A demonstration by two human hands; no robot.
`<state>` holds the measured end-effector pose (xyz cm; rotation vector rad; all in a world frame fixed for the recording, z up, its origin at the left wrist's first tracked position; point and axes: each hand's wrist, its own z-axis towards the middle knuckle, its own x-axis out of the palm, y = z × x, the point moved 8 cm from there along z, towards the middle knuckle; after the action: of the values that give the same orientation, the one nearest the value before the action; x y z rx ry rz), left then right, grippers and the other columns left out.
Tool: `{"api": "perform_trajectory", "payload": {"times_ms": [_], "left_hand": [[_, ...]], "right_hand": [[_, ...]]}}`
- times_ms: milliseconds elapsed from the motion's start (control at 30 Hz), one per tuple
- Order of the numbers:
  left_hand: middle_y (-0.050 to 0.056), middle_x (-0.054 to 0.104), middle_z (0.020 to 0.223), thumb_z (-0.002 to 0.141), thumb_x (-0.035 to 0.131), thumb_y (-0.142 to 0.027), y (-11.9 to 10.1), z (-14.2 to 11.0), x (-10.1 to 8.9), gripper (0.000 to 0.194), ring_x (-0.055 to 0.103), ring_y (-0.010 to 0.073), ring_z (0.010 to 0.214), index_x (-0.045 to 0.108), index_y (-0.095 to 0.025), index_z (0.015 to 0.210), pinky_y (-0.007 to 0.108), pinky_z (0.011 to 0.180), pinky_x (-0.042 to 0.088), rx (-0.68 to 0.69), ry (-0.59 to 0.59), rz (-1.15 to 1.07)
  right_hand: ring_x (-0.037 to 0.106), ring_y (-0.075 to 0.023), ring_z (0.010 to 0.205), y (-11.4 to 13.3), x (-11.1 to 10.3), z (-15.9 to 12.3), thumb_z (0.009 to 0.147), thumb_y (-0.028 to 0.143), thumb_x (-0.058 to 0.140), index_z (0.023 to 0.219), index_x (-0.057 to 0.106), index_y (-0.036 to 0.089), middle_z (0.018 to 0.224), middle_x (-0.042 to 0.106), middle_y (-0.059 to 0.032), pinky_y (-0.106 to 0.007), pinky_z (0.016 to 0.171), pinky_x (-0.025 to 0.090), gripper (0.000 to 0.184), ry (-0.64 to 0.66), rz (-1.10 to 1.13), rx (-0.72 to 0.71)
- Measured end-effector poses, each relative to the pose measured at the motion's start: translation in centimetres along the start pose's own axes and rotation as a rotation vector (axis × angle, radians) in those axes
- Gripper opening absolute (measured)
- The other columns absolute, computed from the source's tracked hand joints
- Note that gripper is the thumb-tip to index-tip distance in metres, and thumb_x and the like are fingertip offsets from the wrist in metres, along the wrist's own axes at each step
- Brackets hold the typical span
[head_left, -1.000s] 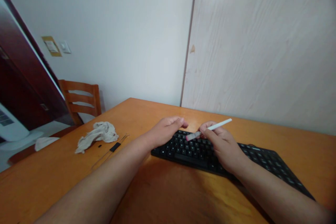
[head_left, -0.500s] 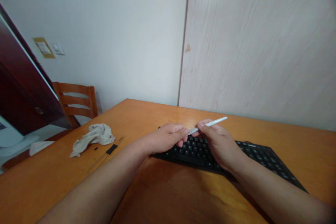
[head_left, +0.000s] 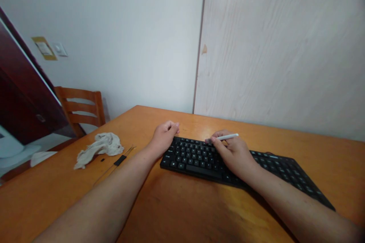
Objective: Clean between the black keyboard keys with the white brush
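My right hand [head_left: 232,151] is closed round a slim white pen-shaped tool [head_left: 228,136], holding it like a pen over the upper middle of a black keyboard [head_left: 196,157]. The tool's greyish tip points left, down at the top rows of keys; whether it touches them I cannot tell. At the keyboard's upper left corner rests my left hand [head_left: 165,136], its fingers curled in and closed. What lies inside those fingers, if anything, is hidden.
To the left on the wooden table [head_left: 171,205] lie a crumpled whitish cloth [head_left: 101,146], a tiny black piece [head_left: 102,160] and eyeglasses-like thin wires with a black block [head_left: 120,160]. A wooden chair [head_left: 82,106] stands beyond the left edge; a wall is behind.
My left hand has let go of the tool's tip end and moved left to the keyboard's corner. My right hand keeps the tool and has tilted it lower over the keys.
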<state>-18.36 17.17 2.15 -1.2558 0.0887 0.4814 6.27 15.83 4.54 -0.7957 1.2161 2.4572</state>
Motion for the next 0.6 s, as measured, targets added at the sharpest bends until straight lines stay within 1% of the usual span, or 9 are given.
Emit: {"api": "perform_trajectory", "payload": {"times_ms": [67,167,367,600], "left_hand": [[0.001,0.062,0.072,0.088,0.055,-0.052,0.6,0.1,0.1,0.037,0.056,0.0171,0.072,0.06,-0.018,0.073,0.028,0.067,0.04,0.013,-0.009,0.041],[0.001,0.063,0.074,0.088,0.054,-0.051,1.1,0.1,0.4,0.037,0.057,0.0179,0.074,0.061,-0.018,0.073,0.029,0.07,0.041,0.017,-0.003,0.061],[0.003,0.067,0.079,0.088,0.055,-0.052,2.0,0.0,0.5,0.037,0.06,0.0192,0.079,0.064,-0.018,0.078,0.029,0.074,0.042,-0.059,0.004,-0.02],[0.002,0.066,0.075,0.085,0.057,-0.052,2.3,-0.3,1.0,0.036,0.058,0.0178,0.071,0.064,-0.018,0.074,0.029,0.069,0.042,-0.128,0.058,-0.099]], "right_hand": [[0.063,-0.0241,0.091,0.1,0.1,-0.1,0.095,0.038,0.051,0.087,0.069,0.024,0.093,0.071,-0.0048,-0.037,0.082,0.045,0.024,0.0,-0.136,-0.042],[0.063,-0.0247,0.09,0.1,0.0,-0.1,0.095,0.039,0.05,0.091,0.069,0.025,0.091,0.072,-0.0041,-0.037,0.081,0.045,0.023,0.015,-0.245,-0.053],[0.063,-0.0234,0.085,0.3,0.4,0.0,0.096,0.038,0.048,0.087,0.067,0.024,0.086,0.071,-0.0039,-0.036,0.078,0.044,0.025,0.112,-0.297,-0.051],[0.061,-0.021,0.077,1.3,-0.3,0.1,0.095,0.035,0.048,0.082,0.064,0.023,0.077,0.068,-0.0027,-0.033,0.071,0.042,0.024,0.134,-0.316,-0.047]]}}
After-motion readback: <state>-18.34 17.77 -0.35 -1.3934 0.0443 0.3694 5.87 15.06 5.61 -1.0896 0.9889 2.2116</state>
